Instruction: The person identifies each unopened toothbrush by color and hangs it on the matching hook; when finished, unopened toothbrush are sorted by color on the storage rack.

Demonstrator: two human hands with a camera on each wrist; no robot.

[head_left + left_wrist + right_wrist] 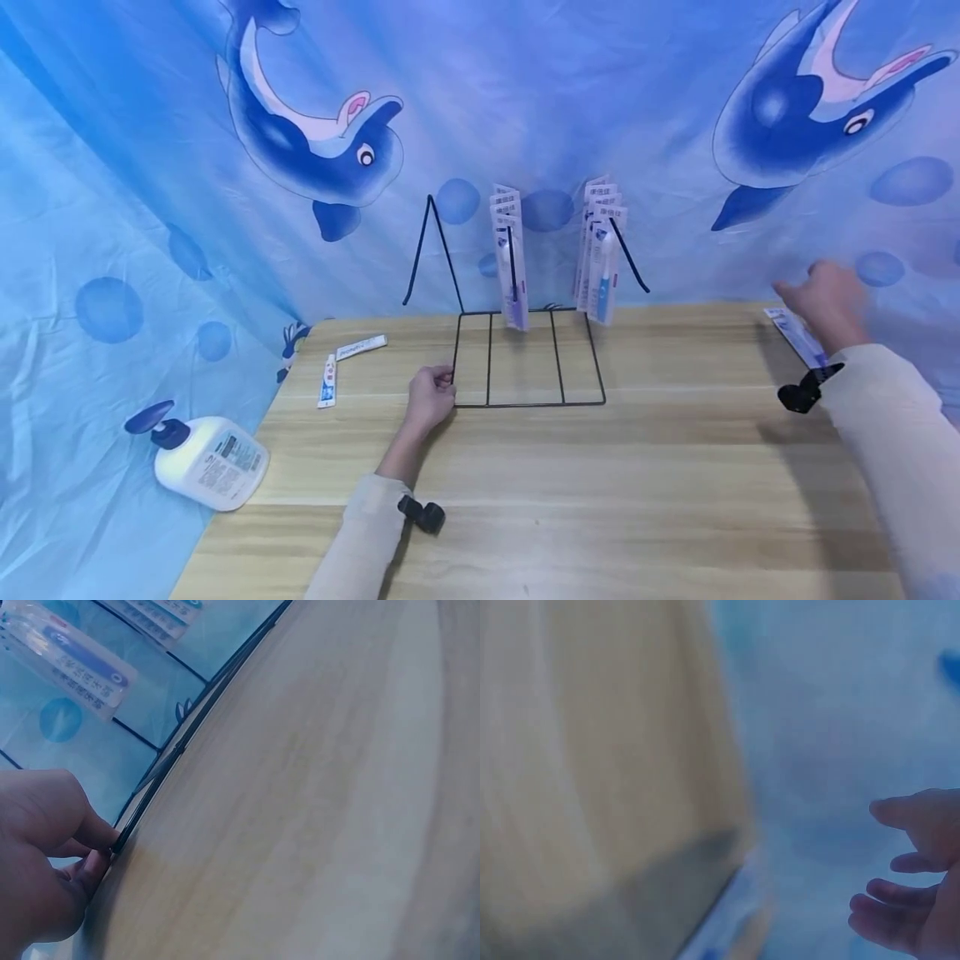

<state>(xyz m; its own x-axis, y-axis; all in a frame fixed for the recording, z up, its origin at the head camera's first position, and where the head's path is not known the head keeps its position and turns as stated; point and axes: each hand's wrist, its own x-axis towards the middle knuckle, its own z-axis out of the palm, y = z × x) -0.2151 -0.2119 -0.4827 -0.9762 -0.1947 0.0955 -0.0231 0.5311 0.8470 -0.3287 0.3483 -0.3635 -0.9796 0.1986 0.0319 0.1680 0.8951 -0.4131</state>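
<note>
A black wire display rack (525,406) stands at the back of the wooden table. My left hand (432,395) pinches its front left corner between thumb and fingers, which the left wrist view also shows. Packaged toothbrushes hang from two of its hooks, one group (512,267) in the middle and one group (602,267) on the right; the left hook holds nothing. At the far right my right hand (825,304) hovers with fingers loosely spread and no object in them. Below it lies a packaged toothbrush (797,335), partly hidden by the hand and sleeve.
A toothpaste tube (327,382) and a slim toothpaste box (362,347) lie left of the rack. A white pump bottle (212,463) lies at the left table edge. Behind the table hangs a blue dolphin-print curtain (660,125).
</note>
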